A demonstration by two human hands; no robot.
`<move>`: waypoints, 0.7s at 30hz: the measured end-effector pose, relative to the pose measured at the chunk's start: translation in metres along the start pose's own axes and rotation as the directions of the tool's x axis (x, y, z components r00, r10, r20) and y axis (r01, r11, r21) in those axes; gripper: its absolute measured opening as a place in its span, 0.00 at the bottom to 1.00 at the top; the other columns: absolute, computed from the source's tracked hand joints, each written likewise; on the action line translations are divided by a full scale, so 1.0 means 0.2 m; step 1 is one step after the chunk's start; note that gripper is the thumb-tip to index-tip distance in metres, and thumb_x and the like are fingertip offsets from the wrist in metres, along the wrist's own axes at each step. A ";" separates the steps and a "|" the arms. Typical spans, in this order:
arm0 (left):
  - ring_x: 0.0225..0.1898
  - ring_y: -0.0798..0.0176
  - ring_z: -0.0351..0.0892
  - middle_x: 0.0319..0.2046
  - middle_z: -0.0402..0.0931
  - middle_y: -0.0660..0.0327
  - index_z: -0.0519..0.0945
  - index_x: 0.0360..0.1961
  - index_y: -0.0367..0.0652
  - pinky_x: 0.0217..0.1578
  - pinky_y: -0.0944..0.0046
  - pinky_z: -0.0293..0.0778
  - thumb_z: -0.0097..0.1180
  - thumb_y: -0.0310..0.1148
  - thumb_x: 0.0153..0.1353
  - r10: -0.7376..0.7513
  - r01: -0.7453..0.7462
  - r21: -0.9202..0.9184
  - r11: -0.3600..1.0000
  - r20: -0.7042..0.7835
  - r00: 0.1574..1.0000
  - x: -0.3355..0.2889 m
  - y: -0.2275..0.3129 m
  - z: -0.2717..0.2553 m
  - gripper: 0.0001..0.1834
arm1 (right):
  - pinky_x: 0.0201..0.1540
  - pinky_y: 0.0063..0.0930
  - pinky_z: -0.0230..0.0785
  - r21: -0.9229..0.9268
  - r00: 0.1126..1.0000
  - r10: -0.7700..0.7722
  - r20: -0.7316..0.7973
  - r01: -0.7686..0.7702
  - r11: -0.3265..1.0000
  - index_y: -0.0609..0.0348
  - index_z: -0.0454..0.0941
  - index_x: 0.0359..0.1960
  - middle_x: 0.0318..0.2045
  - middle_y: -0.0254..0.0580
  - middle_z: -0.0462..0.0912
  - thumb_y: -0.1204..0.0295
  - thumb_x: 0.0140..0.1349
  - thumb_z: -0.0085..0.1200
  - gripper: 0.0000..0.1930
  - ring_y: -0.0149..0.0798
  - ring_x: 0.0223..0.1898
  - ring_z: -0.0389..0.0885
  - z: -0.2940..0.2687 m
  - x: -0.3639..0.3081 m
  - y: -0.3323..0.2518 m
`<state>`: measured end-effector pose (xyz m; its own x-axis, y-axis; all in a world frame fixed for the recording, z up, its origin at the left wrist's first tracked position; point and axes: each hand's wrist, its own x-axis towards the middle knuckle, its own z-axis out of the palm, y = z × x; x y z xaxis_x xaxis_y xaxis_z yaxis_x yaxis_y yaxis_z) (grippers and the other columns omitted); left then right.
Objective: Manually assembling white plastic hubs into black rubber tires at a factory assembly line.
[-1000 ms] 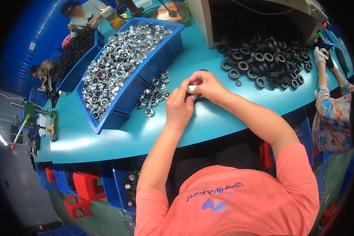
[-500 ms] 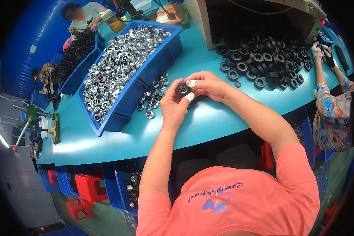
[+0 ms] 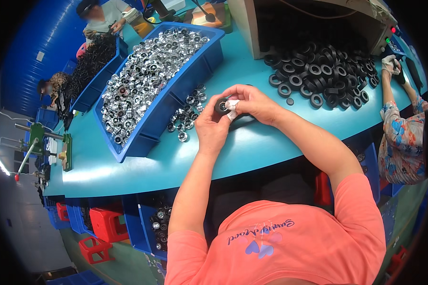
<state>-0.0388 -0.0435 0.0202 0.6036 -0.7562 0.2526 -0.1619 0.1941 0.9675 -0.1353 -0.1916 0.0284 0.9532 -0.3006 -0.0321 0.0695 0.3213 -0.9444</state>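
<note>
A small toy wheel (image 3: 220,105), a black tyre round a hub with some silver on it, is held above the table between my two hands. My left hand (image 3: 211,127) is closed on its left and near side. My right hand (image 3: 256,105) grips it from the right, its fingers curled over the far side. Both thumbs have white wrapping on their tips and press at the wheel's face, covering part of the hub. Just left of my hands lies a loose group of shiny silver hubs (image 3: 182,137). A dark object (image 3: 242,120) on the table is partly hidden under my right hand.
A long blue bin (image 3: 142,137) full of silver hubs stands to the left. Black tyres (image 3: 316,100) are heaped at the right before a box-like machine (image 3: 246,28). A green hand press (image 3: 37,135) is far left. Co-workers sit at the upper left and right.
My thumbs have come closer together, and the right one now covers more of the wheel's face. The wheel stays in both hands; the view has shifted slightly.
</note>
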 end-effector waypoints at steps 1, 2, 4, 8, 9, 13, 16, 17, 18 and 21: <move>0.47 0.71 0.81 0.46 0.82 0.64 0.79 0.59 0.36 0.48 0.69 0.78 0.64 0.16 0.58 0.019 -0.019 0.030 0.999 -0.011 1.000 0.00 -0.01 0.00 0.26 | 0.45 0.26 0.78 -0.045 1.000 -0.018 -0.013 0.018 0.999 0.66 0.77 0.53 0.43 0.40 0.83 0.75 0.62 0.59 0.17 0.30 0.43 0.83 0.00 0.00 0.00; 0.47 0.71 0.81 0.46 0.82 0.64 0.79 0.59 0.36 0.48 0.69 0.78 0.64 0.15 0.58 0.039 -0.037 0.060 0.997 -0.021 0.999 -0.01 -0.02 0.01 0.26 | 0.45 0.25 0.78 -0.024 1.000 0.013 -0.027 -0.013 1.000 0.66 0.78 0.52 0.43 0.40 0.83 0.75 0.61 0.59 0.17 0.30 0.42 0.82 0.00 -0.01 0.00; 0.46 0.71 0.81 0.45 0.82 0.64 0.79 0.58 0.37 0.47 0.69 0.79 0.65 0.15 0.57 0.087 -0.081 0.147 0.986 -0.040 0.995 -0.01 -0.04 0.01 0.25 | 0.44 0.25 0.77 0.019 0.996 0.074 -0.052 -0.073 0.997 0.67 0.79 0.51 0.41 0.40 0.83 0.76 0.60 0.58 0.17 0.30 0.41 0.82 0.00 -0.01 0.00; 0.44 0.72 0.82 0.43 0.83 0.65 0.81 0.56 0.38 0.47 0.68 0.79 0.67 0.17 0.57 0.172 -0.149 0.343 0.927 -0.037 0.984 -0.01 -0.05 0.01 0.24 | 0.43 0.24 0.77 0.025 0.992 0.094 -0.087 -0.092 0.995 0.67 0.80 0.49 0.41 0.39 0.83 0.76 0.60 0.59 0.16 0.29 0.40 0.82 -0.01 0.00 0.03; 0.44 0.72 0.82 0.43 0.83 0.65 0.81 0.56 0.38 0.46 0.68 0.79 0.67 0.17 0.57 0.185 -0.160 0.383 0.910 -0.027 0.982 -0.01 -0.04 0.01 0.24 | 0.43 0.24 0.77 0.007 0.992 0.092 -0.090 -0.092 0.996 0.67 0.80 0.49 0.41 0.39 0.83 0.75 0.60 0.59 0.16 0.29 0.40 0.82 -0.01 0.00 0.04; 0.43 0.72 0.82 0.45 0.84 0.63 0.79 0.58 0.38 0.41 0.70 0.79 0.67 0.20 0.58 0.083 -0.074 0.223 0.972 -0.029 0.996 -0.01 0.00 0.02 0.24 | 0.45 0.24 0.77 0.022 0.993 0.096 -0.066 -0.094 0.995 0.66 0.80 0.51 0.41 0.39 0.83 0.75 0.61 0.57 0.16 0.29 0.41 0.83 0.00 -0.01 0.00; 0.41 0.72 0.82 0.46 0.83 0.61 0.77 0.60 0.36 0.35 0.72 0.79 0.66 0.23 0.62 -0.034 0.034 0.009 0.999 -0.053 0.998 -0.01 0.02 0.01 0.24 | 0.49 0.27 0.78 0.187 0.996 0.093 -0.008 -0.090 0.978 0.66 0.79 0.54 0.43 0.39 0.83 0.75 0.63 0.55 0.17 0.30 0.43 0.83 0.03 -0.02 -0.08; 0.40 0.72 0.82 0.46 0.83 0.61 0.76 0.60 0.36 0.32 0.72 0.78 0.66 0.25 0.63 -0.069 0.068 -0.018 0.998 -0.052 0.996 0.00 0.03 0.00 0.24 | 0.53 0.29 0.78 0.201 0.995 0.096 0.006 -0.095 0.975 0.63 0.79 0.57 0.45 0.39 0.84 0.77 0.64 0.53 0.19 0.30 0.46 0.84 -0.01 -0.01 -0.06; 0.39 0.72 0.82 0.46 0.83 0.61 0.75 0.61 0.35 0.30 0.73 0.77 0.65 0.26 0.64 -0.104 0.102 -0.046 0.994 -0.050 0.993 0.00 0.04 -0.01 0.25 | 0.53 0.29 0.78 0.120 0.999 0.034 0.030 -0.037 0.992 0.61 0.79 0.58 0.45 0.39 0.84 0.78 0.64 0.53 0.19 0.30 0.45 0.84 -0.02 -0.02 -0.06; 0.38 0.71 0.81 0.44 0.82 0.60 0.74 0.62 0.34 0.26 0.72 0.76 0.66 0.31 0.65 -0.115 0.110 -0.117 0.987 -0.039 0.993 0.00 0.03 -0.03 0.26 | 0.53 0.27 0.77 -0.184 0.982 -0.157 0.103 0.174 0.967 0.55 0.81 0.57 0.42 0.35 0.84 0.81 0.64 0.53 0.19 0.27 0.44 0.83 -0.01 -0.01 -0.04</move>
<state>-0.0357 -0.0390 0.0253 0.6482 -0.7485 0.1398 -0.0023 0.1816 0.9834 -0.1386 -0.1960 0.0361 0.9555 -0.2535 0.1507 0.1791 0.0930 -0.9794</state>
